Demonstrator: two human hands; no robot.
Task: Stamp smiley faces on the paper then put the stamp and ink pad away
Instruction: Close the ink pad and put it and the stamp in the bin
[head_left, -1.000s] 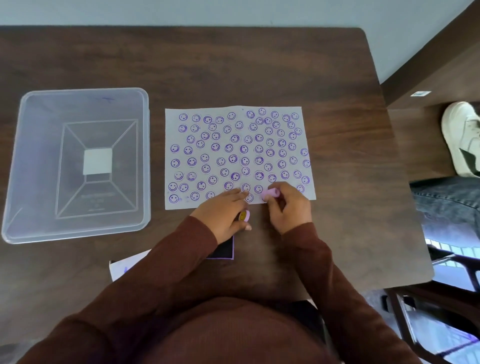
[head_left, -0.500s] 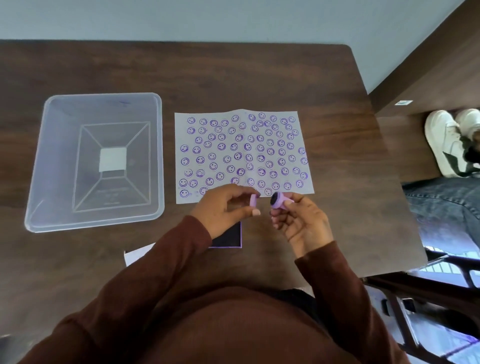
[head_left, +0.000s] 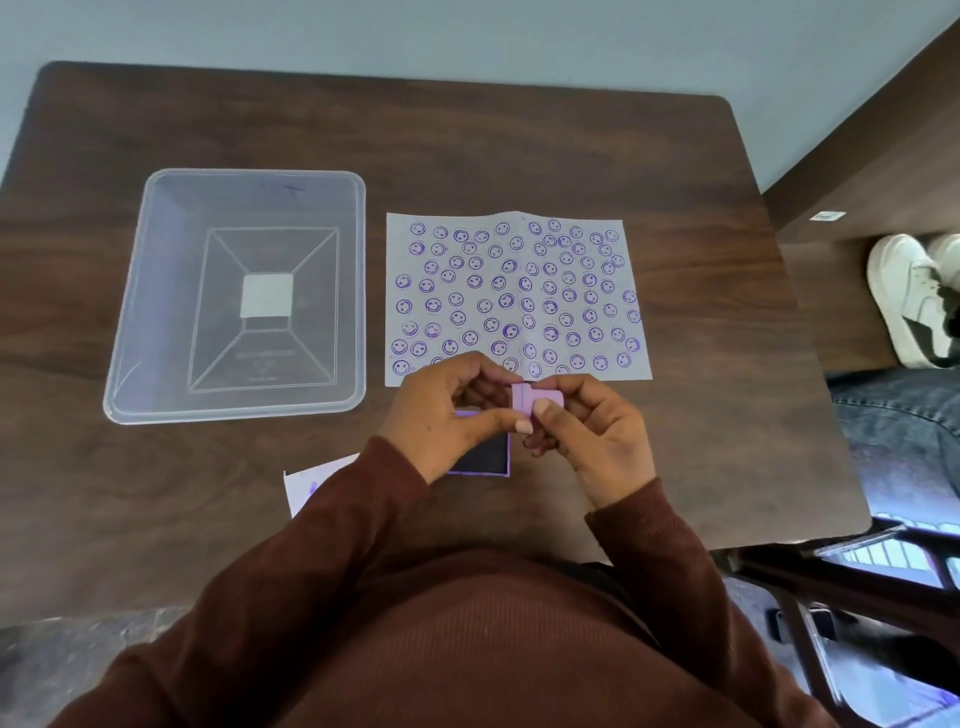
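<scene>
Dozens of purple smiley faces cover the white sheet of paper (head_left: 517, 296) almost edge to edge in the head view, so the stamping part looks finished; what remains, as I judge it, is closing the stamp and putting it and the pad away; neither is stowed yet, since the clear plastic rectangular tub (head_left: 236, 296) to the left of the paper holds nothing but a white label on its floor.

The small lilac plastic stamp (head_left: 537, 399) is held above the near edge of the paper, between the two hands, clear of the dark wooden bench (head_left: 519, 150); the left hand (head_left: 449, 410) pinches its left end, where a thin seam suggests a cap being pressed on, and the right hand (head_left: 597, 431) holds the body, thumb across its front; both hands have a narrow grip closed on the stamp. Its long axis lies roughly level and left to right; the capped end points toward the tub, though whether the cap is fully seated cannot be told.

The square ink pad with a dark face and purple rim (head_left: 485, 454) lies open on the bench just under the left hand, partly hidden by it; a corner of another white sheet (head_left: 311, 480) shows beside the left sleeve.
</scene>
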